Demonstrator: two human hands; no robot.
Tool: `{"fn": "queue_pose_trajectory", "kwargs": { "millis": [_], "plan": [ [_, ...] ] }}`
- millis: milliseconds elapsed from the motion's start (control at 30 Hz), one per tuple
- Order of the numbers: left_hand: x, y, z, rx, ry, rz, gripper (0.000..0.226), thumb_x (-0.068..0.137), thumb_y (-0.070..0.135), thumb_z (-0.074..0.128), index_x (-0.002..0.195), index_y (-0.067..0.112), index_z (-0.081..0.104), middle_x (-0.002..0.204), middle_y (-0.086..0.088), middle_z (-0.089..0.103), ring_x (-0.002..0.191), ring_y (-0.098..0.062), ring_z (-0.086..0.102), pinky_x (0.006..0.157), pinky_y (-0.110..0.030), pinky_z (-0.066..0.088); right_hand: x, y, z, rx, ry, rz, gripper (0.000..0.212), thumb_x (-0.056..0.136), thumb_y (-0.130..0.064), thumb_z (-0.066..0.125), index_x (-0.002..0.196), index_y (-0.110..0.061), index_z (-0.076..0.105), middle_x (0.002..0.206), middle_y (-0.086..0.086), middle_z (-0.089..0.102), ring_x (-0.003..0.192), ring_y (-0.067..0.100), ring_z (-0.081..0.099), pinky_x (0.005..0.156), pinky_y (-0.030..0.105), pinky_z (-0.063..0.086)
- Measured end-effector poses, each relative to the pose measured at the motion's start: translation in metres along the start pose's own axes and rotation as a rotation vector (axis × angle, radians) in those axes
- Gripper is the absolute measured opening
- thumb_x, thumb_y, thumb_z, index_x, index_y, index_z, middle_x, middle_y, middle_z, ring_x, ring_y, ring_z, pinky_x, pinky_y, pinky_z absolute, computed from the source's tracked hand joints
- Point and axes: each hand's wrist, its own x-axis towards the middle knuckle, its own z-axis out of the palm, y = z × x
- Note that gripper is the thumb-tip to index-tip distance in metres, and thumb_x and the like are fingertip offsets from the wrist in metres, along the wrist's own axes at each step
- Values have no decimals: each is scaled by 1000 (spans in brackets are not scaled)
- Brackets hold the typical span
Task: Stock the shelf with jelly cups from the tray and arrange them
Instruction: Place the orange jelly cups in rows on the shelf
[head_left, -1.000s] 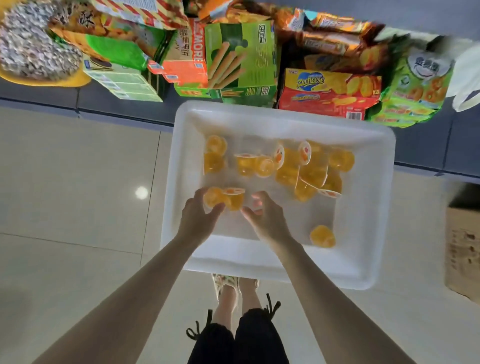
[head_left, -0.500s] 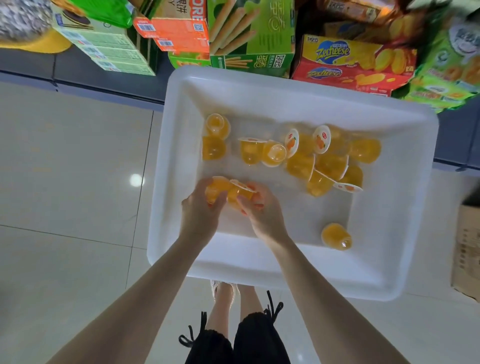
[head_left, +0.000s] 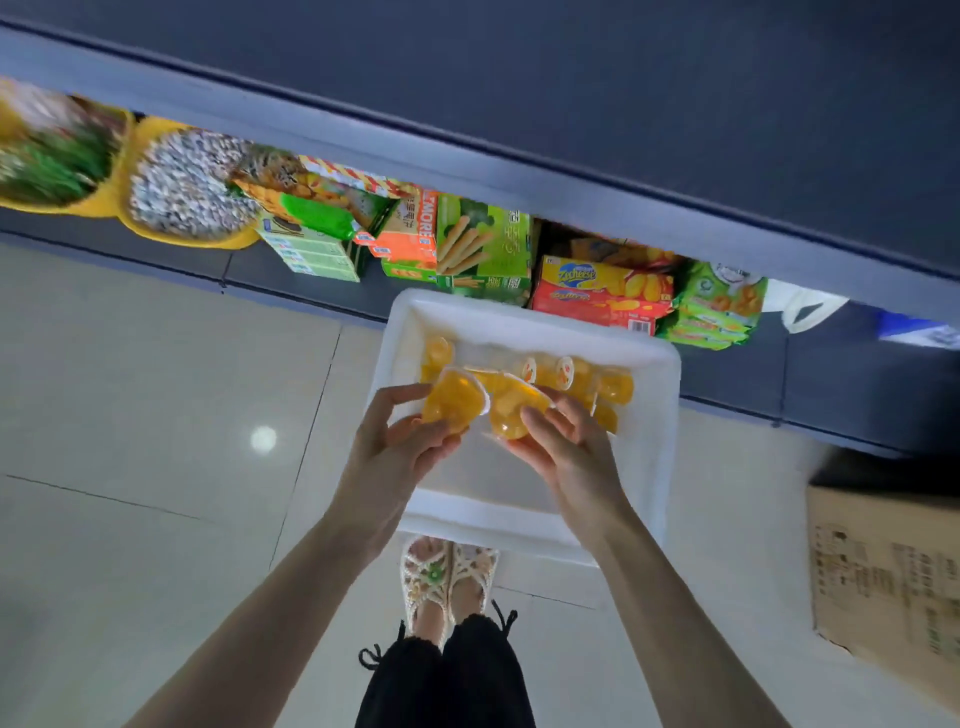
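Observation:
My left hand grips one orange jelly cup, held up above the white tray. My right hand grips a second orange jelly cup right beside it; the two cups touch. Below them several more jelly cups lie in a loose row near the tray's far wall, partly hidden by the held cups. The tray sits on the tiled floor in front of the dark shelf, whose upper board fills the top of the view.
The bottom shelf holds snack boxes: a green biscuit-stick box, an orange box, a red cheese-cracker box, green packs. Yellow bins of sweets stand at the left. A cardboard box sits at the right. My feet stand behind the tray.
Both hands closed on a cup each in the tray's near left part and lifted them up. The view has risen and tilted, showing the upper shelf board.

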Motion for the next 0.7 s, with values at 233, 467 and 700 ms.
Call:
{"fn": "queue_pose_trajectory", "kwargs": {
  "millis": [233,467,700],
  "plan": [
    [-111,150,34,-95,-41,312,22,84,-4,58,97,11,49,79,-12,67,84,-28,67,92,-39,52,-84,-152,84,15,-123,-164,21,90,-14,60,110,-14,53,110,10,59,102,24,64,98,46,48],
    [-198,294,10,81,-71,602,57,56,23,76,108,23,53,100,-16,66,95,-34,64,97,-50,45,-143,-283,195,-117,-351,-402,22,88,-9,63,109,-6,57,106,17,65,106,36,63,91,46,53],
    [-225,417,-36,205,-129,807,54,56,12,70,108,21,59,100,-12,59,85,-24,59,72,-32,52,-174,-366,313,-302,-462,-607,30,85,-5,65,115,-8,58,113,13,65,100,23,67,80,34,57]
  ]
}}
